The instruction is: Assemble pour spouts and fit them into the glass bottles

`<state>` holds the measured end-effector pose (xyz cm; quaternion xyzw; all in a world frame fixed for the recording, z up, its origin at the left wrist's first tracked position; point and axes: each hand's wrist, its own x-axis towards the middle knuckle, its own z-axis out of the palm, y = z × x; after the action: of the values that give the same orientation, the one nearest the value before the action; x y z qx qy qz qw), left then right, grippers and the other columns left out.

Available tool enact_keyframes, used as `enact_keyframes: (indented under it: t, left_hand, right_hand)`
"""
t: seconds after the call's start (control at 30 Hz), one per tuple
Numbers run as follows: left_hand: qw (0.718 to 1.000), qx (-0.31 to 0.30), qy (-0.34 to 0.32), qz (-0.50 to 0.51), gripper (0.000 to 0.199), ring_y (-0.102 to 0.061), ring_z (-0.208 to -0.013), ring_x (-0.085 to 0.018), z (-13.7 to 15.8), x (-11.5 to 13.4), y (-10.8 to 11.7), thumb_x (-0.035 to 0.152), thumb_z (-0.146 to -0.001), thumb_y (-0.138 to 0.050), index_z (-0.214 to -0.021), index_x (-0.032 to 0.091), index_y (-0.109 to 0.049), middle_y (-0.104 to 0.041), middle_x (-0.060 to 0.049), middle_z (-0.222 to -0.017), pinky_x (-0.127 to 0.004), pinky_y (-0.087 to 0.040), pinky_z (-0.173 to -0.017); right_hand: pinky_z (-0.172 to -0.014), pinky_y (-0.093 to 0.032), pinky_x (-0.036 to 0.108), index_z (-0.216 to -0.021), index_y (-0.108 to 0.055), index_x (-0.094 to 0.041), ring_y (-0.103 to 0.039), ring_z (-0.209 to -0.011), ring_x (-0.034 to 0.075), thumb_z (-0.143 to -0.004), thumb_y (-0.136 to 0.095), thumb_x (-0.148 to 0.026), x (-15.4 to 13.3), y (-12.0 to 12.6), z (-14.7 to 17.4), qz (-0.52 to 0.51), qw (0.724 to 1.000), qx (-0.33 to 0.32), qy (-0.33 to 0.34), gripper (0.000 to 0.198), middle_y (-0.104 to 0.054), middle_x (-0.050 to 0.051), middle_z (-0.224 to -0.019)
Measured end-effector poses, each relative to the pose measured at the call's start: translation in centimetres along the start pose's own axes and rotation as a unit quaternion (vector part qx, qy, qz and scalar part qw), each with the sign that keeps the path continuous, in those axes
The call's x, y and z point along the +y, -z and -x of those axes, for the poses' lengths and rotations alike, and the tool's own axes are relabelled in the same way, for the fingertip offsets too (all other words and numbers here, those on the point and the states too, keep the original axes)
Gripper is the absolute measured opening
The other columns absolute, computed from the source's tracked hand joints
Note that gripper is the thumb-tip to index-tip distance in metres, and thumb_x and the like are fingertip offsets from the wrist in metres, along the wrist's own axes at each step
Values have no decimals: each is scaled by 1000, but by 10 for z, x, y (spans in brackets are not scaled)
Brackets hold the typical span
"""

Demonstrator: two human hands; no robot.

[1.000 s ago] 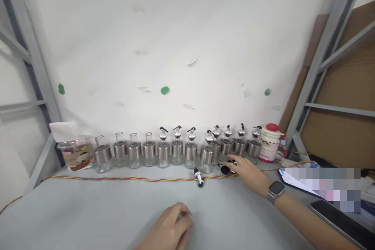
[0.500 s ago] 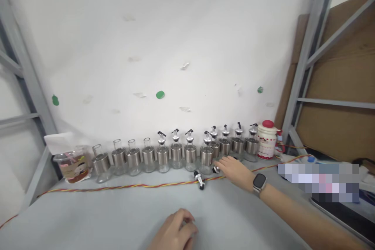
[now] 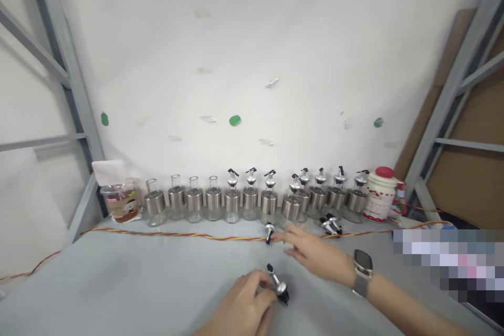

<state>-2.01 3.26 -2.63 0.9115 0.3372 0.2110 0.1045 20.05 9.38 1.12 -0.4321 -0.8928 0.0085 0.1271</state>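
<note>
In the lower middle, my left hand (image 3: 248, 302) is curled, its thumb and fingertips closed at the side of a metal-and-black bottle pour spout (image 3: 279, 284), which tilts with its black stopper end toward me. My right hand (image 3: 311, 252), wearing a watch on the wrist, stretches in from the right with its fingers apart. Its fingertips come close to another pour spout (image 3: 269, 233) on the twisted wire; whether they touch it, I cannot tell. Behind stands a row of glass bottles with steel bands, some bare-necked like this bottle (image 3: 213, 199), others with spouts fitted like this bottle (image 3: 269, 203).
More loose pour spouts (image 3: 331, 224) lie beyond my right wrist. A red-and-yellow twisted wire (image 3: 177, 234) runs across the grey table (image 3: 129, 283). A cup with a brown label (image 3: 122, 203) stands left, a red-topped jar (image 3: 381, 195) right. Metal posts (image 3: 74, 100) frame the white wall.
My view has turned right to left across the row, shifting things rightward. My right hand has drawn back from the bottles toward me. A pour spout is now at my left hand's fingertips.
</note>
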Motion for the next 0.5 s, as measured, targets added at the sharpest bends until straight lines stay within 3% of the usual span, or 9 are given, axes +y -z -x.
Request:
enact_keyframes:
  t: [0.13,0.27,0.37,0.5]
  left_hand:
    - [999,27,19,-25,42,-48,-105,-20,0,2,4,3,-68,-48,-107,17,-49,-48,-11,-115,-33,-42,-89]
    - [996,19,-26,-86,44,-37,-117,-27,-1,2,5,7,-68,-52,-110,19,-46,-40,-13,-127,-43,-40,-90]
    - [994,8,-33,-104,44,-42,-112,-28,-1,-3,-1,14,-69,-58,-111,21,-46,-42,-13,-125,-43,-43,-86]
    - [994,27,0,-110,33,-51,-99,-23,-1,-10,-8,10,-70,-55,-101,21,-52,-52,-8,-111,-38,-46,-80]
  right_hand:
    - [-77,-41,27,-125,-36,-27,-53,-93,17,-74,-40,-2,-17,-15,4,-4,999,-13,34,57,-50,6,-110]
    - [-73,-42,31,-115,-47,-20,-54,-86,19,-80,-36,-6,-18,-27,-16,72,994,68,-40,39,-54,9,-99]
    - [-72,-41,29,-113,-48,-20,-54,-83,18,-83,-34,-7,-13,-29,-36,86,990,99,-57,36,-54,9,-98]
    - [-80,-35,34,-113,-48,-26,-45,-101,20,-83,-38,-6,-5,-27,-58,114,981,36,152,37,-42,8,-125]
